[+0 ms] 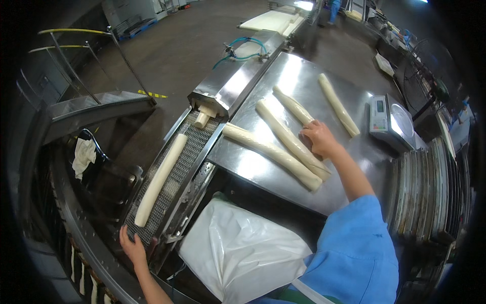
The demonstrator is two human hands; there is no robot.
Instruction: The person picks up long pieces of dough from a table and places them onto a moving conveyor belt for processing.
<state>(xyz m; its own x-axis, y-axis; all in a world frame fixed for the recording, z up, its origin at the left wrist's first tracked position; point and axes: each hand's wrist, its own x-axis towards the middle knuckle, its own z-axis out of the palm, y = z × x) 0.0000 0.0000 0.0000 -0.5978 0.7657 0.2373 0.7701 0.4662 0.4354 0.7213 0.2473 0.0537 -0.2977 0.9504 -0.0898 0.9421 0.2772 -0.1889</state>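
Observation:
On the mesh conveyor belt (190, 152) at the left lies a long pale dough roll (161, 181). The tip of another dough piece (203, 117) pokes out of the steel machine housing (228, 76). By the belt's near end, my left hand (133, 248) has its fingers spread and holds nothing. My right hand (319, 138) is closed over the near end of a dough roll (293, 104) on the steel table (240, 172). Two more dough rolls, one (285, 133) beside it and one (273, 156) farther left, lie slantwise. A separate dough roll (338, 105) rests farther right.
A digital scale (389, 121) stands at the table's right edge, with upright stacked trays (420, 187) nearer me. A white plastic apron (238, 248) covers my front. Metal steps with a yellow rail (73, 31) and a hanging white cloth (83, 156) are at the left.

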